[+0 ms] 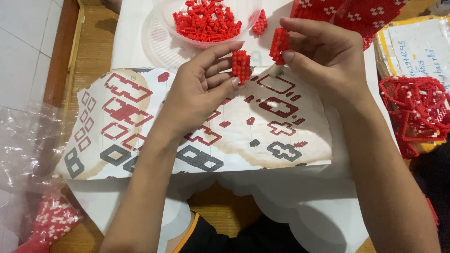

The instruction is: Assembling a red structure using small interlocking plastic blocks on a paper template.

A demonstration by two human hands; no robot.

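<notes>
My left hand (199, 91) pinches a small red block piece (241, 65) built of tiny bricks between thumb and fingers. Close beside it, my right hand (323, 54) holds a second small red block piece (279, 45). Both pieces hover above a printed instruction sheet (140, 122) with red and grey brick diagrams. Just beyond the hands stands a clear plastic bowl (166, 21) filled with several loose red bricks (206, 21). Another small red assembly (259, 22) lies by the bowl.
A large red-and-white brick build (356, 14) stands at the top right. A flat red lattice build (415, 110) lies at the right on yellow-edged paper (422, 42). A crinkled clear plastic bag (33, 154) and a red-and-white piece (54, 218) sit at the lower left.
</notes>
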